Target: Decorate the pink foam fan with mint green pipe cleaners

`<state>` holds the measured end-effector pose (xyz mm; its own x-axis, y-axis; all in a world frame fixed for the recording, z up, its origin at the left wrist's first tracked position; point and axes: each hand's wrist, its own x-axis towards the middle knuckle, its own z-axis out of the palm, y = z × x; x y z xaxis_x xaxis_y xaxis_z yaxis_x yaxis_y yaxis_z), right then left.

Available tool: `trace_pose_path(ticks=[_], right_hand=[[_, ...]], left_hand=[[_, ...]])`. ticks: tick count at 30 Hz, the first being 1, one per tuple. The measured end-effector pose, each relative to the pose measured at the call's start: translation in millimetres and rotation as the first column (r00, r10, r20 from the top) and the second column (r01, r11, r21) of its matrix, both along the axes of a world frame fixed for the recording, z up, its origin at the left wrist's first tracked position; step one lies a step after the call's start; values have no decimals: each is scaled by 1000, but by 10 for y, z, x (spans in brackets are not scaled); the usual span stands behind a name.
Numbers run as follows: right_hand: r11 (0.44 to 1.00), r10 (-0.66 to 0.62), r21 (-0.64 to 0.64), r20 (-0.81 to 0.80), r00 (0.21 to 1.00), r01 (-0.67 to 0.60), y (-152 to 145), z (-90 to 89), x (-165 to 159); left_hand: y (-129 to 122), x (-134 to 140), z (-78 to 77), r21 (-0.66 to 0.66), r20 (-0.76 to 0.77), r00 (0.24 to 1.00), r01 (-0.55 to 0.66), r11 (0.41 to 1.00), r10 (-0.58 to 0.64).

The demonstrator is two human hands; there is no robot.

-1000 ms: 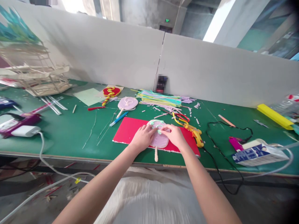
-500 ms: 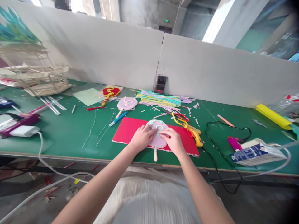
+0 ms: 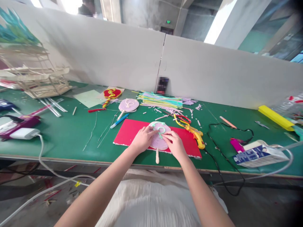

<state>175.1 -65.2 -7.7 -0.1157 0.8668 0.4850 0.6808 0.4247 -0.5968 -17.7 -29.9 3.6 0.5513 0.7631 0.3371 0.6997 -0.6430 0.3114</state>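
Head view: a lilac disc [image 3: 158, 144] on a short pale handle lies over the front of a red board [image 3: 126, 129], its handle overhanging the edge. The left hand [image 3: 143, 139] rests on the disc with bent fingers; the right hand [image 3: 174, 142] has thumb and fingertips drawn together by the mint trim [image 3: 162, 129]. Whether either hand grips cannot be told, and both cover the disc's sides. A yellow glue gun [image 3: 198, 136] crowds the board's right end, near red-handled scissors [image 3: 184, 119]. Behind sit loose pastel strips [image 3: 161, 101], a second lilac disc [image 3: 127, 105] and a blue pen [image 3: 119, 121]. The near disc looks ridged, the trim curls into a ring, and the board is flat with ragged white edges.
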Motion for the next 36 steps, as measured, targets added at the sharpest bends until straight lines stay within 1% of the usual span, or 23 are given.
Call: trace_pose_path(ticks=[4,8,13,19,22,26,33,36], right_hand=[[1000,-28,-2,-40,999,28,28,-9,-19],[995,-97,-27,-100,990,95,65,-30,-81],[982,-187,-36,-159,969,184,71,-30,-155],[983,-184,-54,-165,969,177,64,-32,-151],[982,-191,-38,-154,969,187,82,-47,-143],[972,-234,-37,-132,963,231,100,-52,-135],[960,-278,-38,-17,960,278,121,-57,-184],[952,-302,-45,-3,953,302,144,-53,-208]], left_hand=[[20,-11,-10,-26,-5,1000,0,1000,0],[6,-7,-2,-24,-33,999,-10,1000,9],[-3,-6,5,-22,-26,1000,-6,1000,5],[-3,-6,13,-25,-23,1000,-9,1000,9],[2,-6,7,-22,-23,1000,-7,1000,7],[7,-3,5,-20,-36,999,-6,1000,6],[-34,29,44,2,-133,991,-35,999,35],[-47,34,56,10,-142,989,-27,1000,29]])
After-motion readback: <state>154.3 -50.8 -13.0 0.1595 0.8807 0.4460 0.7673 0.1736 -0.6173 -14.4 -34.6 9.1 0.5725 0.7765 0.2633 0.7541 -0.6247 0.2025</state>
